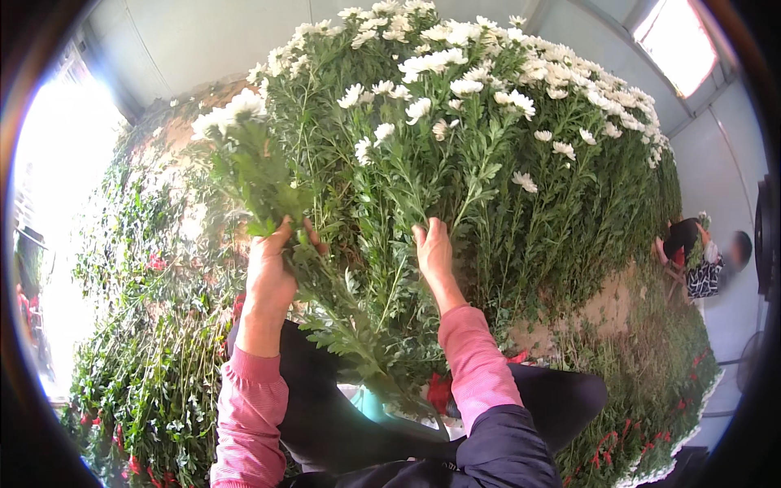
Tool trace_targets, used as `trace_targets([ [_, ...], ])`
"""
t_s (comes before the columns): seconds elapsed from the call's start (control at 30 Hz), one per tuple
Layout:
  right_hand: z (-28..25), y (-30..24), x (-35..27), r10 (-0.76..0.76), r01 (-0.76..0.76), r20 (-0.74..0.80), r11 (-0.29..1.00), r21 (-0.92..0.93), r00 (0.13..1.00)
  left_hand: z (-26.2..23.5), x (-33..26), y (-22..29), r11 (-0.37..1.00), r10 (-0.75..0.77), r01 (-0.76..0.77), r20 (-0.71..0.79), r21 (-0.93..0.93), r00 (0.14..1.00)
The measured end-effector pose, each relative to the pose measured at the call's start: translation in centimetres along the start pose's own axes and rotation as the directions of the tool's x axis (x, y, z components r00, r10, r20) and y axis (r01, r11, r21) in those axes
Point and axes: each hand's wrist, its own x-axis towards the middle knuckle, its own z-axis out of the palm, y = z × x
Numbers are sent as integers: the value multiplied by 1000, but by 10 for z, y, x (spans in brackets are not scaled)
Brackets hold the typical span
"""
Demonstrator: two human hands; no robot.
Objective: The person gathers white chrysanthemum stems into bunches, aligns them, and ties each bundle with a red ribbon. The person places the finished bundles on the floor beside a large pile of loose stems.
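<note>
My left hand (pixel 272 264) is closed around the stems of a bunch of white chrysanthemums (pixel 260 163). The white heads point up and away to the left, and the leafy stems run down toward my lap. To its right, my right hand (pixel 434 250) reaches into a big heap of white chrysanthemums (pixel 553 179), with its fingers pinched around a leafy stem. Leaves partly cover those fingertips. In the heap the blooms lie at the far side, while the stems come toward me.
Cut greenery with red ties (pixel 154 358) covers the left side, and more greenery (pixel 643 390) lies at the right. A light-green object (pixel 370 403) shows between my legs. Another person (pixel 704 260) sits at the far right, holding flowers. Pale walls (pixel 203 41) rise behind.
</note>
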Motion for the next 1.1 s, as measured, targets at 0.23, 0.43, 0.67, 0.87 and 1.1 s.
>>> trace_targets([
  [0.23,12,12,-7,-30,31,9,992,-120,999,7,43,-38,1000,-22,22,-39,21,999],
  [0.43,-91,-65,-13,42,-65,68,920,387,997,4,69,-59,993,-94,87,-80,-84,992],
  [0.67,-111,-134,-44,-130,131,-30,900,416,991,29,56,-60,972,-230,231,30,-48,973],
  [0.87,-88,-138,-68,-132,142,-53,918,369,990,25,38,-73,942,58,-62,21,331,998],
  [1.1,-96,-152,-72,-108,79,70,940,332,992,51,27,-54,969,-114,74,161,236,980],
])
